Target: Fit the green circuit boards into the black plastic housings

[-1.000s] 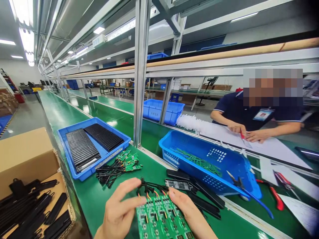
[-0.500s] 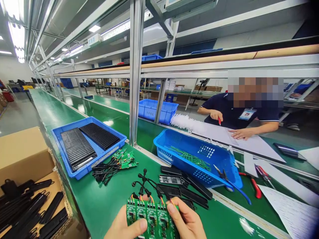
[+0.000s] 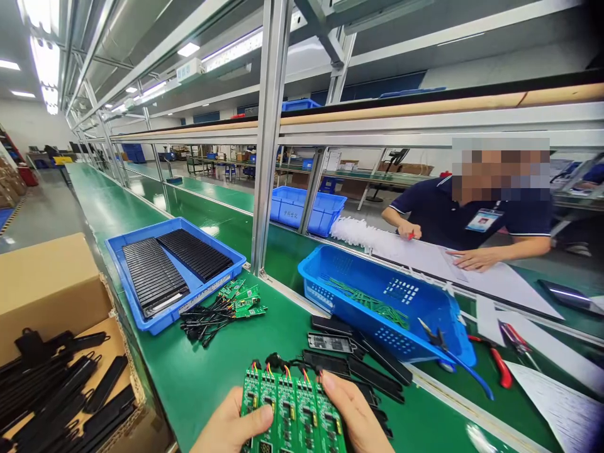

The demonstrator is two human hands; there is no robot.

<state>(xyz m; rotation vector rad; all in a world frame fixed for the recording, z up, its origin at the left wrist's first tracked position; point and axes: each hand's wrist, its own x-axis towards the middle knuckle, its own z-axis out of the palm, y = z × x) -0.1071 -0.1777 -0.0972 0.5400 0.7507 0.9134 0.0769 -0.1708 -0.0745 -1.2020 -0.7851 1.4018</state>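
Observation:
Between my hands is a green circuit board panel [image 3: 293,409] made of several strips side by side, with red, yellow and black wires along its far edge. My left hand [image 3: 236,421] grips the panel's left side, thumb on top. My right hand [image 3: 352,409] holds the right side, its fingers at the far right corner. Black connectors bunch up behind the far edge, partly hidden by it. Just beyond lie black plastic casings [image 3: 372,371] and, to the left, a pile of small green boards with black leads [image 3: 221,311].
A blue tray [image 3: 146,324] holds rows of black parts. Green strips lie in a blue basket [image 3: 325,296], with cutters [image 3: 433,333] at its rim. Red-handled pliers [image 3: 503,368] are on the right. A cardboard box [image 3: 47,264] stands left. Across the bench a person [image 3: 438,207] handles paper.
The black connectors that stood up beyond the panel now lie lower behind its edge. My right fingers have shifted at the far right corner. The view has swung slightly left.

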